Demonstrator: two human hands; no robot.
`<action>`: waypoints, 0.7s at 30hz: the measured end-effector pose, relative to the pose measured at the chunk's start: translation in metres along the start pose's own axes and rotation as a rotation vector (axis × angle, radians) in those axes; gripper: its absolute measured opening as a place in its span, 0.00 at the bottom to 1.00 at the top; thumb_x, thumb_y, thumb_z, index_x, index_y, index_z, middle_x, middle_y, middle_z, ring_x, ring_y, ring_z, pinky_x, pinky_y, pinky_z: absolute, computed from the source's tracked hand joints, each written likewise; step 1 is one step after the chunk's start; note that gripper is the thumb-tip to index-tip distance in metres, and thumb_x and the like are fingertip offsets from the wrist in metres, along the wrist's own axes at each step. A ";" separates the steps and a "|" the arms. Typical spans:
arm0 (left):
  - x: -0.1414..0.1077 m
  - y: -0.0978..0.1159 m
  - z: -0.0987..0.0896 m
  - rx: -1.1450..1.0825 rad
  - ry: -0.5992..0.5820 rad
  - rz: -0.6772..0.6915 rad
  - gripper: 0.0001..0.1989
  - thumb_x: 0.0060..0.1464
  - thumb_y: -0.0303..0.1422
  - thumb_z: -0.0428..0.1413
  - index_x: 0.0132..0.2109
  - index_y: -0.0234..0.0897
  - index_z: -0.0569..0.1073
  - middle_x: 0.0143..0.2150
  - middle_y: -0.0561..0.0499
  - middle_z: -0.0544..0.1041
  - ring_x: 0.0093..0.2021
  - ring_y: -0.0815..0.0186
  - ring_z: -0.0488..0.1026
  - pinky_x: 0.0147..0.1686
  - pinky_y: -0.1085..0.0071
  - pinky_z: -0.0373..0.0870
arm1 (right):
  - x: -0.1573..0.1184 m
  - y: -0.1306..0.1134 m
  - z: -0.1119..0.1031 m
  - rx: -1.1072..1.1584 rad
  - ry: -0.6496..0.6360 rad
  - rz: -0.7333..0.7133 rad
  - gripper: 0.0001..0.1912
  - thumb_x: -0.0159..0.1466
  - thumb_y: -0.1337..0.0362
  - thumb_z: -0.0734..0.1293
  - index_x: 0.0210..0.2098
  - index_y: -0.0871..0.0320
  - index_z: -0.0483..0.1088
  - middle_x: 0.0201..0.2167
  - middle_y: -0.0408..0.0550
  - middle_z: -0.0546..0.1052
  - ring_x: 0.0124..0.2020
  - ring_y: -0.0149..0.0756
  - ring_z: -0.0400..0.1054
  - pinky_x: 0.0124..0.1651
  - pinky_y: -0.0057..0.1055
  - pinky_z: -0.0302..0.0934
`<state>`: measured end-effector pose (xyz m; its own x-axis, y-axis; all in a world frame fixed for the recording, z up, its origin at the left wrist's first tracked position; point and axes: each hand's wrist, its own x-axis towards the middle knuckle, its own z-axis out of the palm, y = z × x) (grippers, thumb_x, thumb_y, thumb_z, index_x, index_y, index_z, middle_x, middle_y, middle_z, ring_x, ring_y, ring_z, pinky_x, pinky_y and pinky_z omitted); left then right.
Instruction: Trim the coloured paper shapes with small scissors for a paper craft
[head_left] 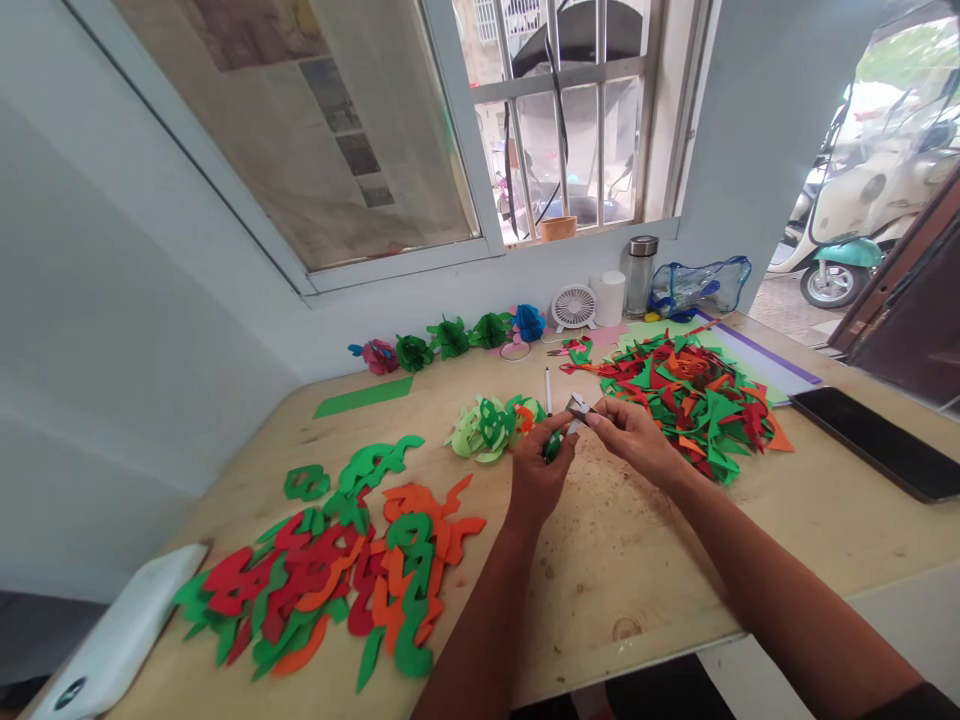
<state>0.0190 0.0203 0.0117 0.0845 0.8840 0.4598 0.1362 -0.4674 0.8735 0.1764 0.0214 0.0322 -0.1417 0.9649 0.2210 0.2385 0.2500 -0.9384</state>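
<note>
Over the middle of the table, my left hand (pixel 541 470) is closed on a green paper piece (pixel 553 445), partly covered by the fingers. My right hand (pixel 636 440) pinches a small dark-and-silver tool (pixel 579 408), whose exact kind I cannot make out. A small white piece (pixel 575 426) shows between the two hands, by the tool's tip. Just left of my left hand sits a cluster of light green, green and orange paper shapes (pixel 491 425). A white pen (pixel 548 390) lies behind the hands.
Wavy red, green and orange cutouts (pixel 300 580) cover the table's left side. Paper scraps (pixel 690 400) are heaped at right, near a black phone (pixel 877 440). Paper flowers (pixel 450 338), a small fan (pixel 574 308), a glass bottle (pixel 640 278) and a clear pouch (pixel 701 287) line the wall.
</note>
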 end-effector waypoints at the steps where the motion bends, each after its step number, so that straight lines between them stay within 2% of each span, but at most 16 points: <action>1: 0.000 0.001 0.000 0.000 0.002 -0.003 0.13 0.50 0.33 0.56 0.44 0.39 0.76 0.33 0.52 0.74 0.30 0.71 0.67 0.34 0.75 0.66 | 0.000 0.000 0.000 0.000 -0.004 0.002 0.19 0.60 0.47 0.61 0.26 0.57 0.61 0.18 0.37 0.54 0.19 0.25 0.46 0.21 0.26 0.41; 7: 0.000 0.000 0.000 0.001 0.014 -0.021 0.13 0.50 0.33 0.57 0.43 0.40 0.77 0.31 0.53 0.74 0.28 0.72 0.66 0.31 0.76 0.65 | 0.000 0.002 0.001 0.030 -0.024 0.019 0.19 0.60 0.47 0.60 0.27 0.58 0.62 0.17 0.36 0.54 0.19 0.25 0.46 0.20 0.26 0.41; 12: 0.001 -0.003 0.000 0.046 0.012 0.033 0.13 0.50 0.32 0.56 0.44 0.41 0.76 0.35 0.50 0.77 0.31 0.69 0.70 0.34 0.73 0.67 | 0.000 0.001 0.001 0.027 -0.041 0.012 0.20 0.60 0.46 0.60 0.27 0.57 0.62 0.17 0.37 0.54 0.19 0.25 0.47 0.21 0.26 0.42; 21: 0.001 -0.002 0.000 0.049 0.007 0.051 0.13 0.51 0.32 0.56 0.45 0.41 0.76 0.37 0.50 0.77 0.34 0.68 0.72 0.37 0.72 0.68 | 0.000 -0.002 0.001 -0.034 -0.039 0.003 0.20 0.59 0.47 0.62 0.24 0.57 0.59 0.20 0.37 0.54 0.22 0.26 0.48 0.23 0.26 0.42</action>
<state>0.0186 0.0222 0.0107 0.0857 0.8588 0.5051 0.1803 -0.5120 0.8399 0.1751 0.0207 0.0341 -0.1778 0.9621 0.2069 0.2713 0.2500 -0.9295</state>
